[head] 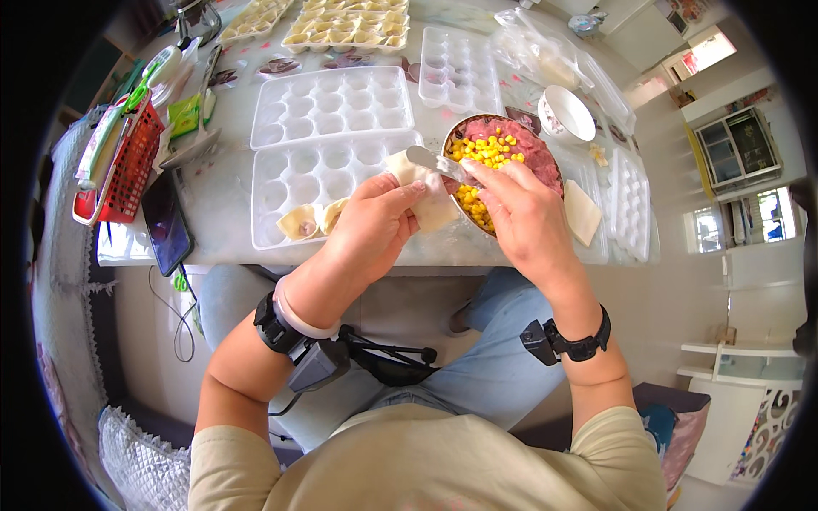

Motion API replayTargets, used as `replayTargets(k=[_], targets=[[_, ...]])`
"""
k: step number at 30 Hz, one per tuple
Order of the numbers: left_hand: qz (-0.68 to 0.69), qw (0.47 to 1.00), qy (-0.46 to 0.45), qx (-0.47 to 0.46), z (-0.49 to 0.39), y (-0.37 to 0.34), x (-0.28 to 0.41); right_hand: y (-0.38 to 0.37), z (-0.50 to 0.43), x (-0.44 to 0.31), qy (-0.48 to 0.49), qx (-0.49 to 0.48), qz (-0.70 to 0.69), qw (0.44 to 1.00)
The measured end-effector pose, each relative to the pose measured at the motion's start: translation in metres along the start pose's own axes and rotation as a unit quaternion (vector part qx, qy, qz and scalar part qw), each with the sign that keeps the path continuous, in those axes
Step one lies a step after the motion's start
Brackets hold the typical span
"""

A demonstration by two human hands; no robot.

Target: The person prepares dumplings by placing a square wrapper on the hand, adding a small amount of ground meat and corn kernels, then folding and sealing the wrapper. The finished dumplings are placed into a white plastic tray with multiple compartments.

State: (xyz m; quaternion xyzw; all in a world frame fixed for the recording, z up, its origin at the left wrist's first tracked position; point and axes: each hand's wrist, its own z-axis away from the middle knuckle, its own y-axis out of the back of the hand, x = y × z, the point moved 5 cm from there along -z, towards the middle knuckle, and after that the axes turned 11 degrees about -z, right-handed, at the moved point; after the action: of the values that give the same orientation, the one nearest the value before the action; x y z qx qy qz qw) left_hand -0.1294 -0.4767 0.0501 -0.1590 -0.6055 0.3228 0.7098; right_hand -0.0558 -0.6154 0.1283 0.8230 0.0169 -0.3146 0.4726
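My left hand [383,207] holds a thin dough wrapper [438,207] by its side, just left of the filling bowl. In my right hand [527,214] is a flat metal spreader [425,158], its blade lying over the top of the wrapper. The bowl [447,135] holds pink minced meat [540,153] and yellow corn kernels [489,152]; my right hand covers part of it. Beneath my left hand is a clear plastic compartment tray [275,191]. A folded wonton [299,222] sits in its front row, with another wonton [332,216] partly hidden by my hand.
Another compartment tray [332,99] lies behind, with one more tray [457,70] to its right. Filled trays [348,29] stand at the back. A stack of wrappers [581,214] and a white bowl [566,115] are right. A red basket [131,166], ladle [192,148] and phone [167,223] lie left.
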Motion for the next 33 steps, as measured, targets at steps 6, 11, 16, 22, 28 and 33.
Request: replayTargets(k=[6,11,16,22,28,33], targets=[[0.052,0.997,-0.056,-0.009,-0.001,-0.006,0.007,-0.02,-0.004,0.032,-0.071,0.137,-0.25,0.956],[0.114,0.991,-0.063,0.004,0.003,-0.007,0.001,-0.071,0.013,0.035,-0.201,0.101,-0.495,0.84],[0.027,0.994,-0.098,0.03,0.002,-0.005,-0.006,-0.07,0.008,0.027,-0.174,0.18,-0.523,0.815],[-0.226,0.956,-0.186,0.027,-0.002,0.001,-0.006,-0.048,-0.001,0.013,-0.051,0.159,-0.288,0.943],[-0.465,0.851,-0.24,0.044,-0.002,0.0,0.002,-0.041,-0.003,-0.002,0.025,0.082,-0.167,0.982],[-0.451,0.878,-0.16,-0.027,0.0,-0.005,0.002,-0.035,-0.003,-0.004,0.049,0.04,-0.133,0.989]])
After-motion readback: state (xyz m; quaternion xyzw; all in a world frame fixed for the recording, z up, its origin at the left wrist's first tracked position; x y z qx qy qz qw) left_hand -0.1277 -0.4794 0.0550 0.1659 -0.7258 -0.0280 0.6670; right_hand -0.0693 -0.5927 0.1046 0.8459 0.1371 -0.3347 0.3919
